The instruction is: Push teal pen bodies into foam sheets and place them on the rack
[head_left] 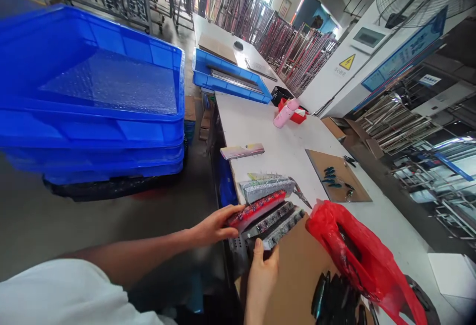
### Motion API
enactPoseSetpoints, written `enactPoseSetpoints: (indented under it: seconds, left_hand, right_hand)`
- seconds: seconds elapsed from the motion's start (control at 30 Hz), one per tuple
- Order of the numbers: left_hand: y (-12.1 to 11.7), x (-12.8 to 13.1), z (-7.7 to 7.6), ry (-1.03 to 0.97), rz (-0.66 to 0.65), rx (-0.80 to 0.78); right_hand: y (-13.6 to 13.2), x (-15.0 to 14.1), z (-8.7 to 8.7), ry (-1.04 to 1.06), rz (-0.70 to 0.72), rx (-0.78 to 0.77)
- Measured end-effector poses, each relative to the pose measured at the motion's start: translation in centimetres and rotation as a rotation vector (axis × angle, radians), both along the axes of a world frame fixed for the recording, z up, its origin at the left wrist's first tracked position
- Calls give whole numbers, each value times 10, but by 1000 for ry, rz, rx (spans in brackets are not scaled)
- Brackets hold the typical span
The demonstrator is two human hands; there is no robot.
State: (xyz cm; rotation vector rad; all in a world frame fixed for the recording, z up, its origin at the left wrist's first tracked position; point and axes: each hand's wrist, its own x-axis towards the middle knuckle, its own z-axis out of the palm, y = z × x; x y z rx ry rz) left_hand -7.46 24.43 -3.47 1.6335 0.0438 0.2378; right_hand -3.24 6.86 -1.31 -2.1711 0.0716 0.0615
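Note:
My left hand [219, 223] is closed on the end of a red foam block [258, 211] with a dark speckled edge. Dark-edged grey blocks [273, 218] lie side by side just below it. My right hand [264, 268] grips the near end of the lowest one, a pale grey block [284, 228] with dark marks along its edge; its thumb is on top. Behind them, at the table's edge, sits a light grey block [267, 188] with thin points sticking up. Beside it lie pliers [300, 196]. A pink and yellow block [242, 151] lies farther back.
Stacked blue bins [148, 126] stand left of the white table [275, 139]. On the table are a red plastic bag [372, 245], dark slender pieces [336, 297] on brown board, a board [323, 166] with small teal pieces, a pink bottle [285, 113] and a blue tray [230, 84].

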Motion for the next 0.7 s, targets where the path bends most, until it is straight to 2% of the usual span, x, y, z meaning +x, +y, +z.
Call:
enactPoseSetpoints:
  seconds: [0.07,0.17,0.3,0.4,0.47,0.53,0.63,0.67,0.7]
  left_hand:
    - [-7,0,-2,11,72,73]
    - [-15,11,-1,60,156,62]
    - [-15,23,1,68,288,156]
    - [-18,13,3,16,419,249]
    - [-30,-2,8,-25,476,301]
    - [-50,-19,15,-96,400,368]
    - [-85,-34,23,-239,113,520]
    - [-94,-34,24,-264,92,585]
    - [-101,-31,23,-263,134,646]
  right_hand:
    - [-2,-2,2,62,-25,93]
    - [-7,-6,4,81,-42,215]
    - [-24,-11,5,91,-56,333]
    - [-49,-14,5,139,-86,456]
    - [-70,-17,6,160,-133,527]
    - [-89,-22,7,170,-181,574]
    - [-111,-33,8,205,-186,597]
    - [-115,-38,8,219,-173,606]
    - [-118,-42,7,229,-158,617]
